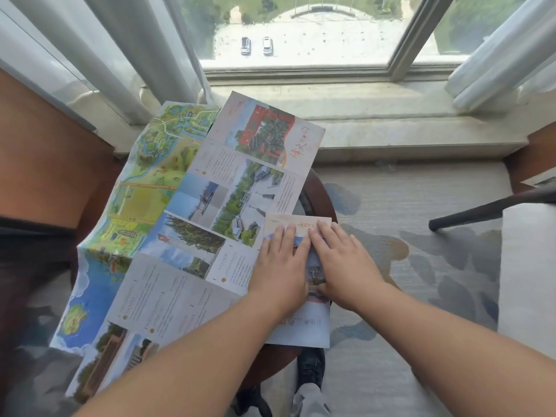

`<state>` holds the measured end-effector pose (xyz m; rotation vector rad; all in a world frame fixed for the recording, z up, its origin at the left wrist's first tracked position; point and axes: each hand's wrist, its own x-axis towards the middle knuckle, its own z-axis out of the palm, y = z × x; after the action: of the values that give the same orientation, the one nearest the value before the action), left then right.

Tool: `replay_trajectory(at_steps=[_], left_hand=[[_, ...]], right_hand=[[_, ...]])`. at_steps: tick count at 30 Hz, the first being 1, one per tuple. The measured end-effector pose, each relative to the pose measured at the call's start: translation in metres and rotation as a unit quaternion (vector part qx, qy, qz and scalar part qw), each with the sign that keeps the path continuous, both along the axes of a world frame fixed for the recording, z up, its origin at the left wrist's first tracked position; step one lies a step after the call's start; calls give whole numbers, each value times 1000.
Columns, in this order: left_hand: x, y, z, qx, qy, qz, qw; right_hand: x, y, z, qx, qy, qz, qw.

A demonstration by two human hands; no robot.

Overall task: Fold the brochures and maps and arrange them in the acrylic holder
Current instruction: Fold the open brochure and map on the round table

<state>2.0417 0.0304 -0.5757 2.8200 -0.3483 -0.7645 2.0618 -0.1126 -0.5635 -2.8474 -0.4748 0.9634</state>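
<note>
A narrow folded brochure (pixel 304 323) lies at the right edge of a small round dark wooden table (pixel 319 194). My left hand (pixel 281 266) and my right hand (pixel 343 263) lie side by side on it, fingers straight, pressing it flat. To their left a large unfolded brochure with photos and text panels (pixel 210 212) is spread across the table. Under it, further left, an unfolded illustrated map in green, yellow and blue (pixel 144 182) hangs over the table's edge. No acrylic holder is in view.
A brown armchair (pixel 42 164) stands at the left, another chair (pixel 493 206) at the right. A window sill (pixel 391 127) and curtains (pixel 126 55) lie beyond the table. Patterned carpet (pixel 421 266) surrounds it; a dark shoe (pixel 311 371) shows below.
</note>
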Motion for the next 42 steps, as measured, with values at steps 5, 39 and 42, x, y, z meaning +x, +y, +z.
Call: replay_trajectory(at_steps=[5,39,42], left_hand=[[-2,49,10,12,-21,0,1000],[-40,142,7,124,-39,21,991],[-39,146,15,105,-71,11,992]], right_hand=[[1,13,7,-45,2,-14,999],[-42,119,-12,18,-14,29,999],[-44,119,-9,40,-38,38,998]])
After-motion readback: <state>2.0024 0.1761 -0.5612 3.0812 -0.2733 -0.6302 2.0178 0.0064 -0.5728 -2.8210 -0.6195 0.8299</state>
